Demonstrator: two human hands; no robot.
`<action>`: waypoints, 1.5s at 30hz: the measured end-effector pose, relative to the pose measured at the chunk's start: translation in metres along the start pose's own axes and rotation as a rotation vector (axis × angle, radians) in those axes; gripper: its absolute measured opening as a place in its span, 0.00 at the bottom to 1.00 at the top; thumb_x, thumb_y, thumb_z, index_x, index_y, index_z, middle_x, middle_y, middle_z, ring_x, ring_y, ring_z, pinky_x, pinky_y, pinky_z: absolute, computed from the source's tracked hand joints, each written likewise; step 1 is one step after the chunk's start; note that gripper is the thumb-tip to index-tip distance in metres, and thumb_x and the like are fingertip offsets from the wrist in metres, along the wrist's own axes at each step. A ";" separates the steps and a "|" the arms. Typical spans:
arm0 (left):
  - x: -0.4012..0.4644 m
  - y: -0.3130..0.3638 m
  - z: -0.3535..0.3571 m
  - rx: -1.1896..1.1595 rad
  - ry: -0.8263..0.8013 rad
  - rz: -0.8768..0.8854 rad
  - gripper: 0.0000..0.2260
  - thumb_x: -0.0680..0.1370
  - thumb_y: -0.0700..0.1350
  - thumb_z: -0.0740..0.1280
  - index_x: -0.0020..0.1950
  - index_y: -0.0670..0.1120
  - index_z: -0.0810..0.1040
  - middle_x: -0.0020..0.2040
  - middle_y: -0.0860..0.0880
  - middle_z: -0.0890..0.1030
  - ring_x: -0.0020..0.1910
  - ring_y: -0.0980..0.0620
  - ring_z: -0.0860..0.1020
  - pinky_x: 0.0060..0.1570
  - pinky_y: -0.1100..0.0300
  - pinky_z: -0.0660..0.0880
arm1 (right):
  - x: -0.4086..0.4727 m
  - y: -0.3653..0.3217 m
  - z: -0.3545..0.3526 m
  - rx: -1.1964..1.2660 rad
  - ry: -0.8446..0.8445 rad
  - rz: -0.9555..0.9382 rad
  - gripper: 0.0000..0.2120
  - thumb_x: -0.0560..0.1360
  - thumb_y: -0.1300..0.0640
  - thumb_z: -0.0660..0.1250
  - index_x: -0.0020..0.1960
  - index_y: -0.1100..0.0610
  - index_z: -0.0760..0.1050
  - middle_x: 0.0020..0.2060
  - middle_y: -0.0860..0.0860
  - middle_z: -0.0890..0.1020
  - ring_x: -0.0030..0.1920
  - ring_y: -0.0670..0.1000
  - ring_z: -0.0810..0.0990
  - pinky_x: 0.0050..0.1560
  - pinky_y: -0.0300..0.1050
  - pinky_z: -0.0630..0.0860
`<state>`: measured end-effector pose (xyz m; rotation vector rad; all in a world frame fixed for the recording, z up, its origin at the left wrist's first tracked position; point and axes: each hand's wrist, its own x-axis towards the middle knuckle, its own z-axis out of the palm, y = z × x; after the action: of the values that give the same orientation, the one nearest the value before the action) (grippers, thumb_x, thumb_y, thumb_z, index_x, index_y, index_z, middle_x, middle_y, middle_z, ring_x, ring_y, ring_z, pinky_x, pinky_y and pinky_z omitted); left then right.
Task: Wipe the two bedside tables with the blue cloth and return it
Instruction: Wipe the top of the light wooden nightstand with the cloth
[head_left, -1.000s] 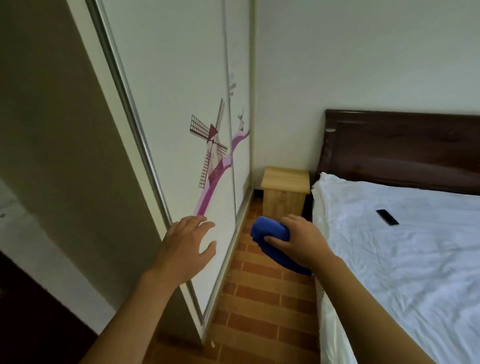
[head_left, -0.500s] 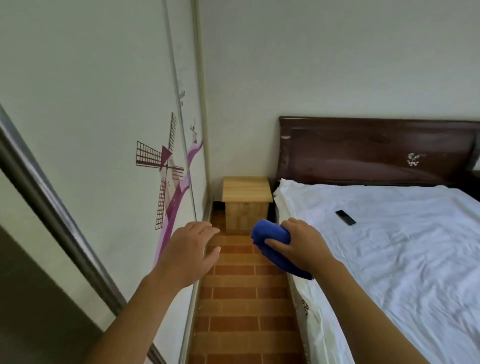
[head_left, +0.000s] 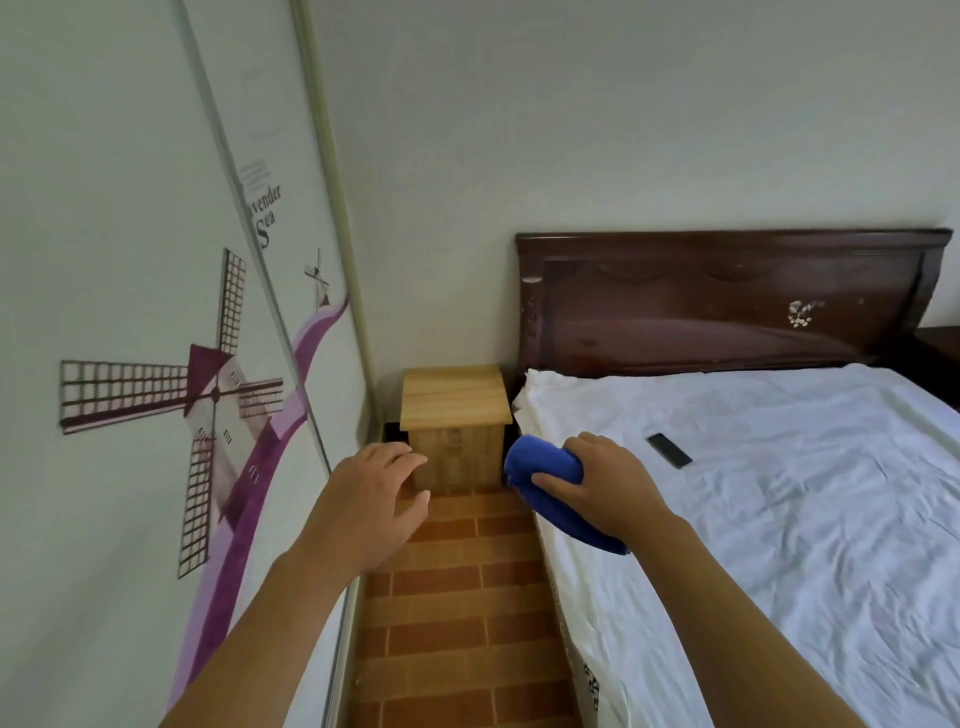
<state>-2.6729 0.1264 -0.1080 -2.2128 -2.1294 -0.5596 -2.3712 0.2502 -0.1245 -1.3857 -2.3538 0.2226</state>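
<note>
My right hand (head_left: 605, 488) grips the bunched blue cloth (head_left: 543, 465) in the air over the bed's left edge. A light wooden bedside table (head_left: 454, 397) stands ahead in the corner between the wardrobe and the bed; its top is bare. My left hand (head_left: 371, 501) hovers in front of that table with relaxed fingers and holds nothing. A dark second bedside table (head_left: 940, 345) peeks out at the far right beyond the headboard, mostly cut off.
A sliding wardrobe door (head_left: 156, 364) with a windmill picture lines the left side. The bed (head_left: 779, 493) with a white sheet fills the right; a black phone (head_left: 670, 450) lies on it. A narrow strip of brick-patterned floor (head_left: 457, 597) runs between them toward the table.
The view has moved forward and turned right along the aisle; the wooden table is closer and the whole headboard shows. Both hands keep their pose, the right still holding the cloth.
</note>
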 end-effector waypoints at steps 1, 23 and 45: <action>0.017 0.004 0.004 0.005 0.002 0.000 0.21 0.81 0.60 0.61 0.73 0.56 0.73 0.72 0.55 0.74 0.72 0.54 0.71 0.71 0.55 0.68 | 0.015 0.013 -0.001 0.003 0.004 0.003 0.19 0.74 0.28 0.59 0.41 0.44 0.71 0.36 0.42 0.75 0.36 0.43 0.75 0.39 0.38 0.71; 0.246 -0.054 0.065 0.090 -0.047 -0.086 0.24 0.80 0.62 0.55 0.73 0.55 0.72 0.72 0.55 0.74 0.72 0.53 0.71 0.70 0.54 0.67 | 0.269 0.118 0.044 0.043 -0.079 -0.082 0.19 0.74 0.28 0.60 0.43 0.44 0.72 0.37 0.42 0.75 0.37 0.43 0.75 0.40 0.40 0.73; 0.498 -0.269 0.134 -0.031 -0.094 -0.073 0.24 0.80 0.65 0.53 0.73 0.59 0.69 0.73 0.59 0.71 0.73 0.57 0.68 0.73 0.59 0.63 | 0.560 0.111 0.144 -0.042 -0.183 -0.044 0.23 0.74 0.25 0.56 0.47 0.44 0.73 0.41 0.42 0.75 0.41 0.43 0.74 0.45 0.41 0.73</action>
<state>-2.8988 0.6595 -0.1623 -2.2273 -2.2709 -0.5043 -2.5825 0.7995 -0.1485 -1.3838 -2.5482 0.3003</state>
